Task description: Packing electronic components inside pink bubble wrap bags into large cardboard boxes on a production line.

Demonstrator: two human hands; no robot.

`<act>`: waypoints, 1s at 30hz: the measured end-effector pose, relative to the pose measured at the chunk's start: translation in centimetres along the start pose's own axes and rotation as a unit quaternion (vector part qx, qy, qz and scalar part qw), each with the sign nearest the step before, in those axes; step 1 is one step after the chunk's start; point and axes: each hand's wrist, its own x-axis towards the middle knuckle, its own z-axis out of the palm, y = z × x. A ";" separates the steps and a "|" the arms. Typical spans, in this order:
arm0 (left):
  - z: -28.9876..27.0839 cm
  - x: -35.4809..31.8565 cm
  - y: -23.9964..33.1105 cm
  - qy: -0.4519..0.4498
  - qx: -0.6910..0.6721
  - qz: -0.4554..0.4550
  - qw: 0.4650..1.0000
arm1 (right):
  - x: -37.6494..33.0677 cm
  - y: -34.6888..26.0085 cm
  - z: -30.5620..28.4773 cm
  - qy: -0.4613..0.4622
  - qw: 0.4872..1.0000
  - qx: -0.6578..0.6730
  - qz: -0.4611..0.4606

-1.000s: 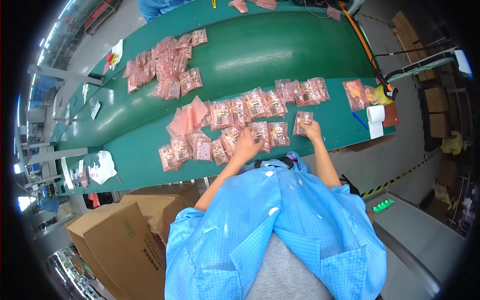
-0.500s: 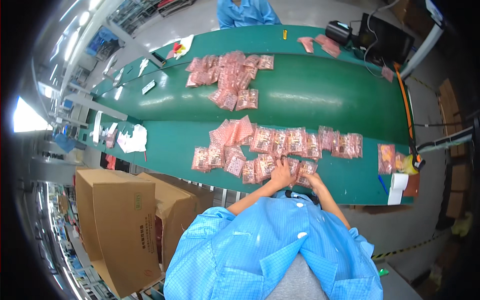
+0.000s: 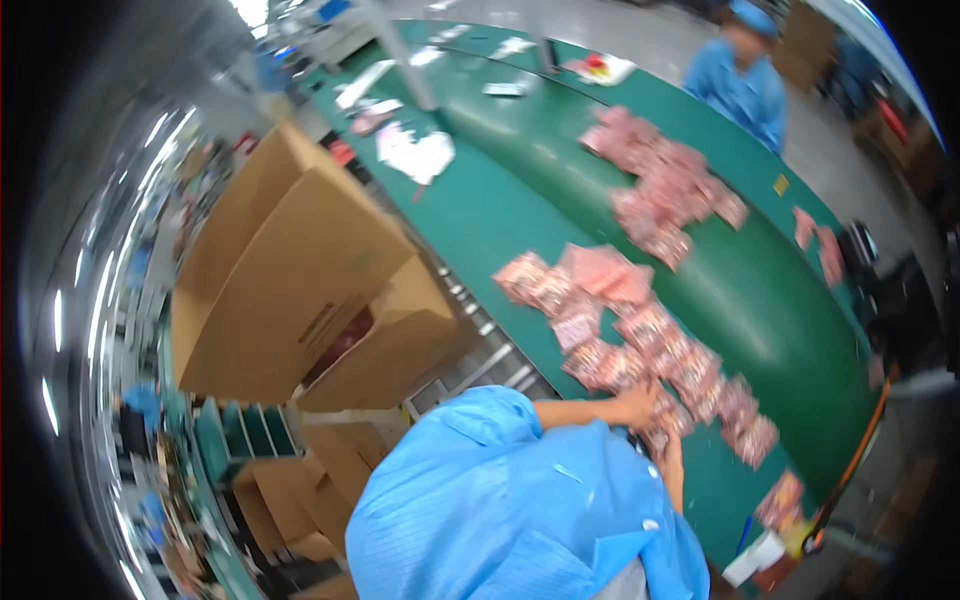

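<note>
At the near edge of the green table [image 3: 520, 240], both of my hands are at the end of a row of pink bubble-wrap bags [image 3: 606, 368]. My left hand [image 3: 634, 406] reaches in from the left, its fingers closed around the side of the end bags [image 3: 668, 412]. On the other side of these bags my right hand [image 3: 670, 458] is closed against them. The picture is blurred, so single fingers are hard to make out. Behind my hands runs a second row of filled pink bags [image 3: 690, 365], and a flatter pink bubble bag [image 3: 606, 275] lies farther left.
A green conveyor belt [image 3: 740, 310] carries a heap of pink bags [image 3: 665, 185]. Beyond it is a person in blue [image 3: 742, 85]. A large open cardboard box [image 3: 290, 270] stands left of the table. White sheets [image 3: 415, 152] lie at the far left; a white roll [image 3: 755, 558] sits at right.
The whole view has swung leftward and tilted, bringing more of the cardboard box and left side into sight. My hands are still at the near row of bags, now closer together.
</note>
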 end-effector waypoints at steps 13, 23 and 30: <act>-1.4 -0.5 -0.1 0.007 0.042 -0.027 0.999 | 2.9 0.6 -5.9 0.069 0.997 -0.045 0.005; 1.4 0.6 -0.5 0.047 0.095 0.007 0.994 | -1.2 -1.0 -2.7 0.104 0.991 -0.084 0.013; 4.4 3.0 -2.3 0.100 0.016 0.085 0.991 | -3.0 -2.7 -5.3 0.088 0.990 -0.090 0.055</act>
